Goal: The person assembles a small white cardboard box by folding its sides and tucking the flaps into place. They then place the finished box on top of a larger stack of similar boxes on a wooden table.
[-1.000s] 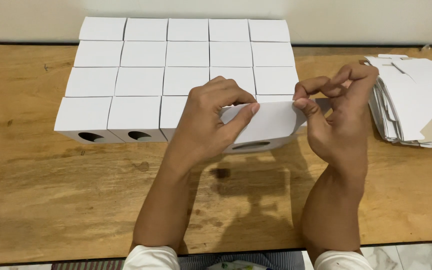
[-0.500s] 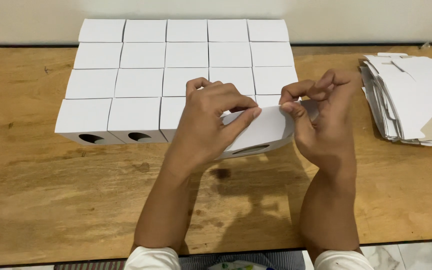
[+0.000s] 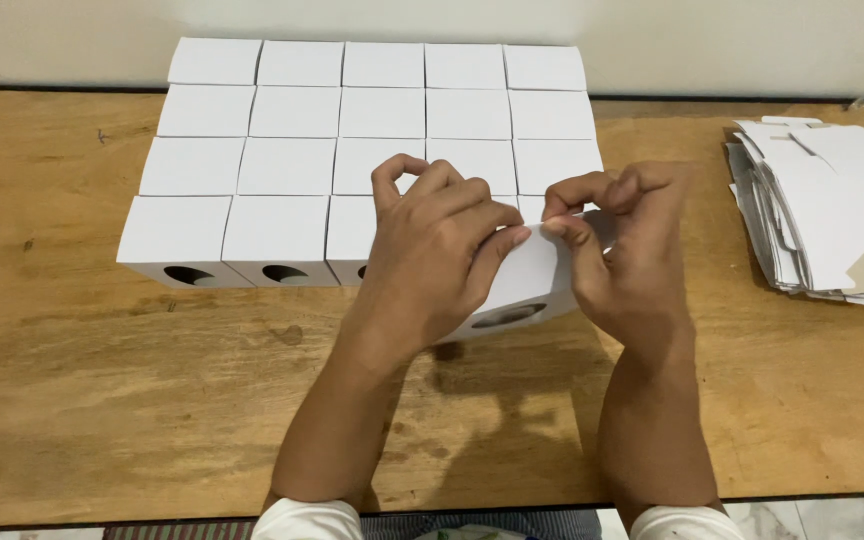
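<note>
Covering most of the small white box (image 3: pixel 524 285), the hands leave only its front face and oval cut-out showing. The left hand (image 3: pixel 430 265) curls over its left side; the right hand (image 3: pixel 624 250) pinches its top flap. Both grip it above the wooden table (image 3: pixel 102 400), before the rows of finished boxes (image 3: pixel 292 160).

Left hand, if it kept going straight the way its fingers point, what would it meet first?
The left hand points up and right across the white box it grips. Going on, it would probably meet the right hand's fingertips first; they look almost touching, though depth is unclear.
</note>
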